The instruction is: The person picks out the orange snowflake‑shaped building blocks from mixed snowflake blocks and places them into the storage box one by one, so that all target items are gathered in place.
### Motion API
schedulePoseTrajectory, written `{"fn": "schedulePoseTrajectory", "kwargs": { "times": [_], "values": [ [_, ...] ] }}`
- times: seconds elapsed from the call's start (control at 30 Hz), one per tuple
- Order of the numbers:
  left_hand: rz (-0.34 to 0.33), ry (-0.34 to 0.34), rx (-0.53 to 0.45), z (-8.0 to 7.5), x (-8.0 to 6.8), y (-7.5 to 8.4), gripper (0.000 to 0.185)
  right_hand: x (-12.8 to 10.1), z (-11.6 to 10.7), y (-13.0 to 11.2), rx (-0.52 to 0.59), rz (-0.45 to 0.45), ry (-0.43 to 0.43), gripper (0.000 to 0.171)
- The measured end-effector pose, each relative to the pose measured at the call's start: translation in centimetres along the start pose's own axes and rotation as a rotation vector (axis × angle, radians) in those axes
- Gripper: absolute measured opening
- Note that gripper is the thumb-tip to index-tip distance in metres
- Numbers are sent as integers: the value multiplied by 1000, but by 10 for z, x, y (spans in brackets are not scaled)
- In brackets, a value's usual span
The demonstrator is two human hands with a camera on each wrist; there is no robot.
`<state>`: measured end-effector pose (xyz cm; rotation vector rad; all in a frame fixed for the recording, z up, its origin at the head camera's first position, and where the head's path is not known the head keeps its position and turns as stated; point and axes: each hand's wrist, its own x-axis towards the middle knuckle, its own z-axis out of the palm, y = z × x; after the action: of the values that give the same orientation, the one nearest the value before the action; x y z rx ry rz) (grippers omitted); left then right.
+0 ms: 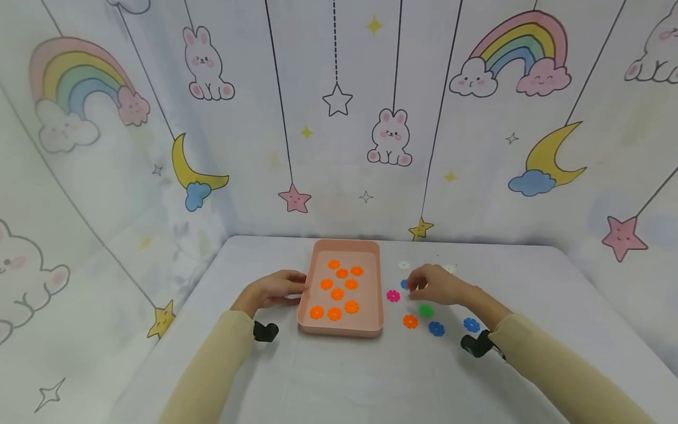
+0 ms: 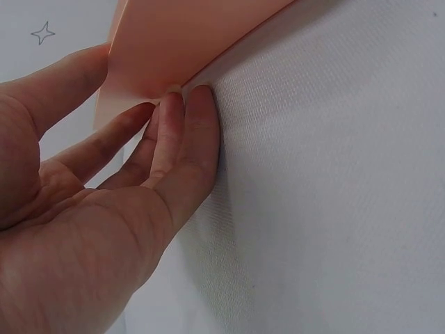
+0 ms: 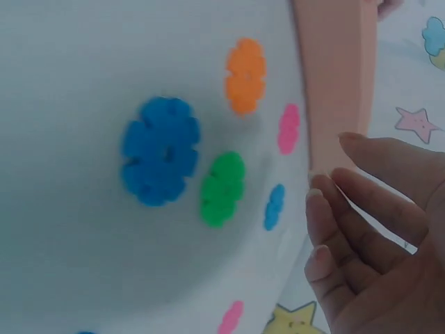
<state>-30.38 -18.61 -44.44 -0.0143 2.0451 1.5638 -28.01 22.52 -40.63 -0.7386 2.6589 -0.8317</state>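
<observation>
A pink tray sits mid-table with several orange flower-shaped discs inside. My left hand rests against the tray's left wall; in the left wrist view its straight fingers touch the bottom edge of the tray, with the thumb beside it. My right hand hovers just right of the tray, above a small blue disc. It holds nothing, and its fingers are relaxed. Nearby lie a pink disc, a green disc and an orange disc.
More discs lie on the white tablecloth to the right: two blue discs near the front and white discs at the back. Cartoon-printed cloth walls close in the table's back and sides.
</observation>
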Motion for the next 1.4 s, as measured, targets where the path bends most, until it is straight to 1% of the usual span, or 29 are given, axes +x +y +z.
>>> {"fn": "schedulePoseTrajectory", "kwargs": {
  "times": [0.07, 0.27, 0.43, 0.57, 0.73, 0.93, 1.17, 1.4],
  "values": [
    [0, -5, -2, 0, 0, 0, 53, -6, 5, 2, 0, -18, -17, 20],
    [-3, 1, -10, 0, 0, 0, 52, -17, 19, 5, 13, -28, -53, 21],
    [-2, 4, -9, 1, -1, 0, 51, -22, 29, 9, 22, -17, -61, 21],
    [-4, 3, -14, 2, -2, 0, 51, -24, 33, 12, 22, -32, -57, 19],
    [4, 4, -13, 1, 0, -1, 52, -25, 34, 14, 19, -46, -62, 21],
    [3, 6, -12, 1, 0, 0, 52, -24, 34, 12, 10, -15, -63, 22],
    [-7, 10, -16, 0, 1, -1, 53, -23, 35, 6, 2, -9, -56, 17],
    [-11, 18, -10, 0, 2, -1, 53, -26, 31, 0, 39, -8, -50, 11]
  ]
}}
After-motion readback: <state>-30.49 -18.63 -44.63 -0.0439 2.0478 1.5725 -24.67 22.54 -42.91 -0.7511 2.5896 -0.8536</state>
